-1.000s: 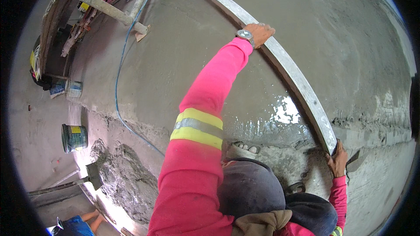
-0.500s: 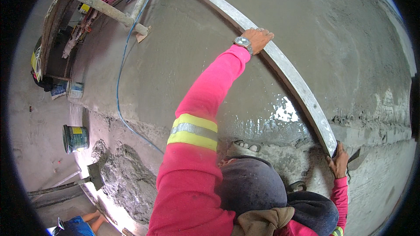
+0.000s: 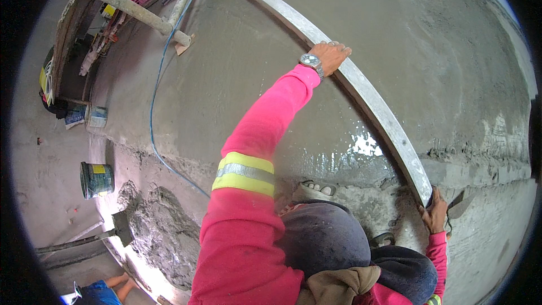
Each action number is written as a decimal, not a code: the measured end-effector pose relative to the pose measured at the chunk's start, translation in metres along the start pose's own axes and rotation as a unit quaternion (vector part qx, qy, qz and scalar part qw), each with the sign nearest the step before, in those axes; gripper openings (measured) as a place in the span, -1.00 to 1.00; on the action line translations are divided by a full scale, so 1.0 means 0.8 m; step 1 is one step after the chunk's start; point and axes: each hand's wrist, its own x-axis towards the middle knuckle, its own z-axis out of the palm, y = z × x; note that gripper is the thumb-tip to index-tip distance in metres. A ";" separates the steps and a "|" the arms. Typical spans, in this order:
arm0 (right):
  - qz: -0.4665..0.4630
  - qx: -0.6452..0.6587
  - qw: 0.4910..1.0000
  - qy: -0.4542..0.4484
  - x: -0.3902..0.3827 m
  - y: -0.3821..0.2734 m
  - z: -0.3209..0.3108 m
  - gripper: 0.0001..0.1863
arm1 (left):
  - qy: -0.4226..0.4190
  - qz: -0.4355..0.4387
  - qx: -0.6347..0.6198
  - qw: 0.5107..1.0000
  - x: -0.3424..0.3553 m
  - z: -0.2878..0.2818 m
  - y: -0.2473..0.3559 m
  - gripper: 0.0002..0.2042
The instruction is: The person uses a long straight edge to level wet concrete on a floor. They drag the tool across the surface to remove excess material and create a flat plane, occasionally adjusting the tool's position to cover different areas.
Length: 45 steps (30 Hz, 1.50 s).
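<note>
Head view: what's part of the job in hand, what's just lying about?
In use:
long pale bar, held by left hand along its length, right hand at near end
wet grey surface beneath it

Untouched, apparently just lying about:
dark bucket, at left
blue cord

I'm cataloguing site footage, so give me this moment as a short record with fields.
Left hand: gripping the long, pale-grey, rigid bar partway along
Right hand: gripping the bar's near end
Left wrist: silver-coloured metal wristwatch
Under the bar: smooth, wet, grey cement-like layer
Left of the bar: thin blue cable; dark, round, plastic-looking bucket; rough grey mortar-like heap
</note>
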 end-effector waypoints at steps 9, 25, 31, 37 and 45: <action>-0.022 0.004 1.000 0.009 -0.023 0.006 -0.012 -0.15 | -0.027 0.022 0.017 0.999 -0.027 -0.007 0.025 -0.62; -0.028 0.024 0.997 0.064 -0.048 -0.007 -0.004 -0.27 | 0.043 0.053 0.043 0.997 -0.031 -0.001 0.030 -0.67; -0.042 -0.020 0.992 0.120 -0.023 -0.025 0.016 -0.22 | 0.064 0.024 0.031 0.997 -0.015 -0.002 -0.005 -0.57; -0.042 -0.046 0.992 0.107 0.009 -0.037 0.013 -0.21 | 0.017 0.022 0.060 0.998 -0.003 0.005 -0.043 -0.42; -0.046 -0.052 0.992 0.106 0.025 -0.020 -0.007 -0.23 | 0.008 0.000 0.028 1.000 0.006 0.015 -0.045 -0.41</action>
